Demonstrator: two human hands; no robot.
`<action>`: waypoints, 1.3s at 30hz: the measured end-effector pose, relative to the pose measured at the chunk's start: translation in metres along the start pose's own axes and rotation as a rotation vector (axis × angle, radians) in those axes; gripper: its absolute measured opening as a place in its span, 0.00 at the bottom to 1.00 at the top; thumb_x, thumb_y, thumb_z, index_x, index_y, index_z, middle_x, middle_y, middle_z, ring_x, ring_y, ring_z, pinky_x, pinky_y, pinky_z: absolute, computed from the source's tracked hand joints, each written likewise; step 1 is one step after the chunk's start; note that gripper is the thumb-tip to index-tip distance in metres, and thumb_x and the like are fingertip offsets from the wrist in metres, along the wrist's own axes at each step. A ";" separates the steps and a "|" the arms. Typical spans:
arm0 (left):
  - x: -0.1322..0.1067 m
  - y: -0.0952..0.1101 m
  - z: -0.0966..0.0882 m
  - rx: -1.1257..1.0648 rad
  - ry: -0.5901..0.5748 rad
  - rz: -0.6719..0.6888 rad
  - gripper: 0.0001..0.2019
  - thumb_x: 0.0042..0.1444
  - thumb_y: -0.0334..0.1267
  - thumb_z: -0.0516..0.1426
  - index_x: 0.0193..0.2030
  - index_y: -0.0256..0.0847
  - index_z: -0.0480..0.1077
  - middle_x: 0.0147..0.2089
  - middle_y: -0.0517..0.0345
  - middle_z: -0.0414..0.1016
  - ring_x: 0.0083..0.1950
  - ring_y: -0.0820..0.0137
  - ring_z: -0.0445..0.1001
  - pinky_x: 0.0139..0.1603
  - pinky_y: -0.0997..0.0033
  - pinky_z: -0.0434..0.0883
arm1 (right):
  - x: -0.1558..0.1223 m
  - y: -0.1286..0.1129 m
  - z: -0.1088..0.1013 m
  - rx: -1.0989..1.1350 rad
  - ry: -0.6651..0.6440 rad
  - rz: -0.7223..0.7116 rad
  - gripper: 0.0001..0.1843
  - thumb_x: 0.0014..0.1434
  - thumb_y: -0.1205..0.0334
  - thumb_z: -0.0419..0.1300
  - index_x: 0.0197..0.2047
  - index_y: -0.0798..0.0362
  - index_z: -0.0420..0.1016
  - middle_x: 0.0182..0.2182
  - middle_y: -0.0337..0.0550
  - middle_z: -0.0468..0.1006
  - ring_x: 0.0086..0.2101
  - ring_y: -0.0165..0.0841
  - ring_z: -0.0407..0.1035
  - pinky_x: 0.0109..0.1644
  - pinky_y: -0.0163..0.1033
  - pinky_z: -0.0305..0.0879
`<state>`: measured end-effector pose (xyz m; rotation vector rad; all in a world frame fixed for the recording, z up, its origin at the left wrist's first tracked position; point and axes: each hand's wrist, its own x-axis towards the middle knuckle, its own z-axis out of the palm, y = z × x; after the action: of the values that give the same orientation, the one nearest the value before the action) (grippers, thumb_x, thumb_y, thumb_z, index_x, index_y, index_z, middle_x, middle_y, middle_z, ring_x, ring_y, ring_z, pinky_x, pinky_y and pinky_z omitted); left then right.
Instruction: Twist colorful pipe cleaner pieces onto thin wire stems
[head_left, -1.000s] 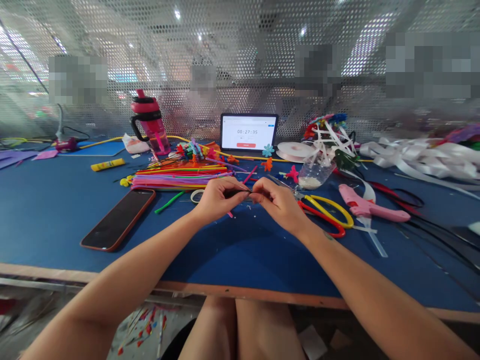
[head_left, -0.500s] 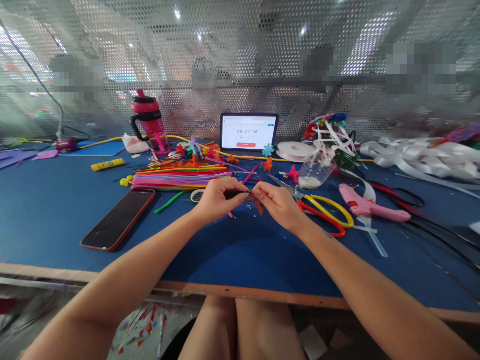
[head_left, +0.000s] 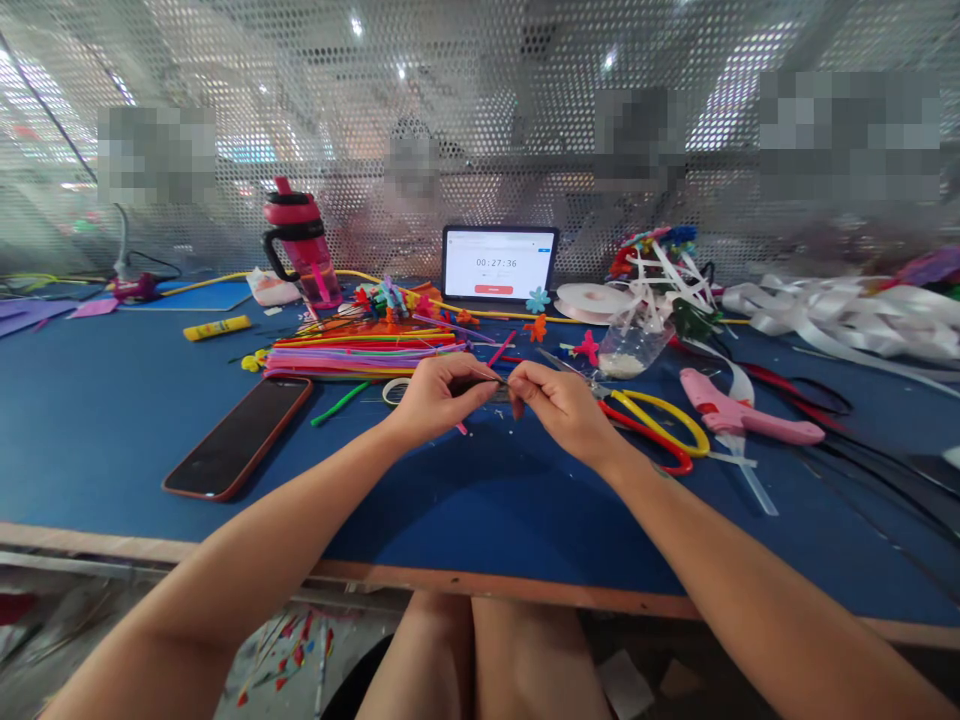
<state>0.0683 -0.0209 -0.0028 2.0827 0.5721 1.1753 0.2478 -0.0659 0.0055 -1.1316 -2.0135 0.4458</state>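
My left hand (head_left: 442,400) and my right hand (head_left: 561,412) are close together above the blue work mat (head_left: 97,430). Their fingertips pinch a thin strand, probably a pipe cleaner (head_left: 491,378), though it is too fine to tell its material. A small reddish piece shows below my right fingers. Nearest my right hand lie scissors with yellow and red handles (head_left: 649,430). Nearest my left hand are a roll of tape (head_left: 395,391) and a stack of colourful pipe cleaners (head_left: 360,355).
Farther back stand a tablet showing a timer (head_left: 500,264), a pink water bottle (head_left: 302,250) and a plastic cup holding white grains (head_left: 630,347). A pink glue gun (head_left: 750,420), a phone (head_left: 238,437) and white ribbon (head_left: 847,320) lie around. Perforated metal mesh stands behind.
My hands stay together over the same spot, with only small finger shifts. The tablet's timer has gone from 00:27:35 to 00:27:36.
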 end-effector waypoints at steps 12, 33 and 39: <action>-0.001 -0.002 -0.001 -0.013 0.016 0.015 0.06 0.51 0.36 0.58 0.32 0.35 0.74 0.30 0.56 0.73 0.30 0.76 0.69 0.30 0.77 0.65 | 0.000 -0.001 0.002 0.042 0.059 -0.035 0.10 0.61 0.59 0.51 0.31 0.52 0.68 0.24 0.36 0.73 0.26 0.26 0.65 0.33 0.32 0.57; 0.000 0.001 0.000 -0.011 -0.042 0.017 0.07 0.53 0.36 0.57 0.34 0.36 0.73 0.31 0.54 0.73 0.33 0.74 0.70 0.34 0.75 0.67 | -0.001 0.000 0.002 0.037 -0.040 0.038 0.18 0.63 0.53 0.45 0.27 0.52 0.64 0.18 0.34 0.69 0.22 0.26 0.63 0.30 0.33 0.56; -0.001 0.000 0.000 0.018 -0.030 -0.025 0.07 0.53 0.36 0.56 0.32 0.35 0.73 0.31 0.54 0.72 0.32 0.74 0.70 0.31 0.76 0.66 | -0.001 0.002 0.006 0.080 0.009 0.040 0.13 0.59 0.50 0.53 0.37 0.51 0.64 0.18 0.32 0.67 0.20 0.26 0.62 0.27 0.33 0.55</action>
<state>0.0674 -0.0219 -0.0032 2.0987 0.5951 1.1261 0.2451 -0.0656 -0.0001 -1.1244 -1.9510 0.5359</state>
